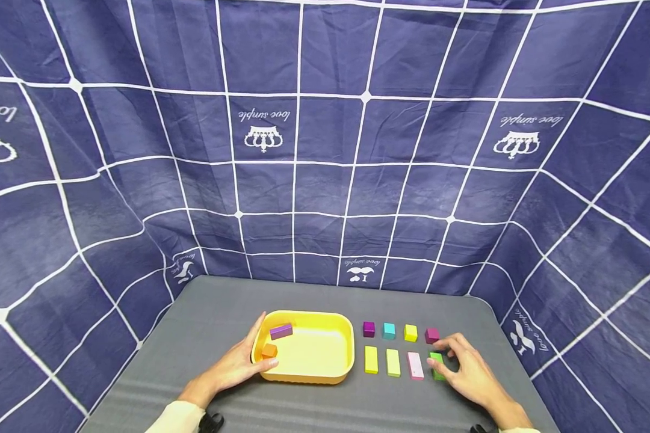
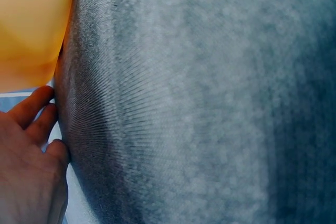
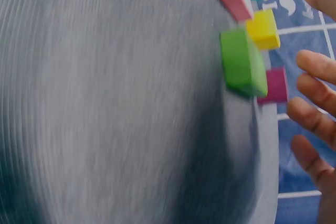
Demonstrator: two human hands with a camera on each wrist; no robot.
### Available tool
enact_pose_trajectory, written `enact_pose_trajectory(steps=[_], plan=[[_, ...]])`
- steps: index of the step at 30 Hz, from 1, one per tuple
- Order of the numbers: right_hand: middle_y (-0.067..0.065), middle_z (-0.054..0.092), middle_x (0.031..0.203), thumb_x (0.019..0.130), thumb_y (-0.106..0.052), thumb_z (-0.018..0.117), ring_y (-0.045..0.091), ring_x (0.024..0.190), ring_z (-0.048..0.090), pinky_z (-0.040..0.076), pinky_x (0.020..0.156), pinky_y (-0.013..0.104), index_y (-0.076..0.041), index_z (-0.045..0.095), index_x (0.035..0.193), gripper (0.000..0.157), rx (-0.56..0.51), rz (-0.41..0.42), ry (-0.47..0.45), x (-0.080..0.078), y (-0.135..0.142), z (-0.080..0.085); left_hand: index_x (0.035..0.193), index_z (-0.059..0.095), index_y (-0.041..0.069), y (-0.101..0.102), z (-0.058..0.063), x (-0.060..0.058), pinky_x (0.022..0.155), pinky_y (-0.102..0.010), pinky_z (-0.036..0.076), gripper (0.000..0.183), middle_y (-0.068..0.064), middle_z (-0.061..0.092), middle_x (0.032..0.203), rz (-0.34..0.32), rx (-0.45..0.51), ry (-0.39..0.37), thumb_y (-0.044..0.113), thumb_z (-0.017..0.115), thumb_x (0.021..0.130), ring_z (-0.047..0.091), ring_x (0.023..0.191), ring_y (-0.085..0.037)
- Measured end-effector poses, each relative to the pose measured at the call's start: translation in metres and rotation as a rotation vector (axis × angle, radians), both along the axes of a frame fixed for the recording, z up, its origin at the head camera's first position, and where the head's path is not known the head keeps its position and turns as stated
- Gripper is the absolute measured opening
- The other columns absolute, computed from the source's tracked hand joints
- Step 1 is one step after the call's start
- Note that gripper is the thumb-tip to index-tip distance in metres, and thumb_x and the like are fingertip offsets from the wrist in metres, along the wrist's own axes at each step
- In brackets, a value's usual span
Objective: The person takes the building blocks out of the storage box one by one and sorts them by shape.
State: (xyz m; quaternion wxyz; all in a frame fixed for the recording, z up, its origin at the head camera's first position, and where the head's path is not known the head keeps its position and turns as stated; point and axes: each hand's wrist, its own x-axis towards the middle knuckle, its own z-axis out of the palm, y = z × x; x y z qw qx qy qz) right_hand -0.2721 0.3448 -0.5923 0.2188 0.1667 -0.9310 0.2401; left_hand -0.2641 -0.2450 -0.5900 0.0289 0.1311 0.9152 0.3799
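At the left end of a yellow tray (image 1: pixel 325 377), my left hand (image 1: pixel 237 364) rests with its fingers along the outer side and its thumb reaching over the front rim. The left wrist view shows fingertips right at the tray's wall (image 2: pixel 31 51). Inside the tray lie a purple block (image 1: pixel 281 331) and an orange block (image 1: pixel 269 350). My right hand (image 1: pixel 468 370) hovers around a green block (image 1: pixel 437 365), thumb and fingers spread apart. In the right wrist view the green block (image 3: pixel 242 62) stands apart from the fingers (image 3: pixel 315 116).
Left of the green block lie pink (image 1: pixel 415 365), light green (image 1: pixel 393 362) and yellow (image 1: pixel 371 359) long blocks. Behind them stand purple (image 1: pixel 369 329), turquoise (image 1: pixel 389 331), yellow (image 1: pixel 410 333) and magenta (image 1: pixel 432 335) cubes. Blue gridded cloth (image 1: pixel 325 192) walls surround the grey table (image 1: pixel 227 294).
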Motion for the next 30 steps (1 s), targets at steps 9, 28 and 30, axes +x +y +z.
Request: enact_pose_trajectory(steps=[9, 28, 30], plan=[[-0.012, 0.073, 0.112, 0.090, -0.024, 0.101, 0.015, 0.094, 0.073, 0.047, 0.086, 0.035, -0.023, 0.083, 0.113, 0.029, 0.007, 0.062, 0.131, -0.003, -0.029, 0.024, 0.188, 0.007, 0.010, 0.000, 0.004, -0.004, 0.128, -0.069, 0.051, 0.131, -0.029, 0.051, 0.179, -0.047, -0.011, 0.007, 0.048, 0.092, 0.097, 0.067, 0.151, -0.045], [-0.009, 0.076, 0.128, 0.100, -0.032, 0.094, 0.014, 0.116, 0.073, 0.059, 0.100, 0.045, -0.030, 0.081, 0.136, 0.038, 0.098, 0.359, 0.081, -0.026, -0.139, 0.068, 0.189, 0.000, 0.017, -0.013, 0.004, -0.010, 0.127, -0.049, 0.054, 0.143, -0.029, 0.050, 0.179, -0.140, 0.030, -0.025, 0.041, 0.101, 0.091, 0.066, 0.148, -0.038], [-0.008, 0.076, 0.129, 0.100, -0.031, 0.093, 0.014, 0.121, 0.073, 0.059, 0.102, 0.047, -0.029, 0.081, 0.137, 0.039, 0.106, 0.391, 0.068, -0.030, -0.154, 0.073, 0.189, 0.000, 0.017, -0.015, 0.004, -0.010, 0.126, -0.048, 0.054, 0.144, -0.029, 0.050, 0.179, -0.153, 0.029, -0.027, 0.040, 0.101, 0.090, 0.066, 0.146, -0.038]])
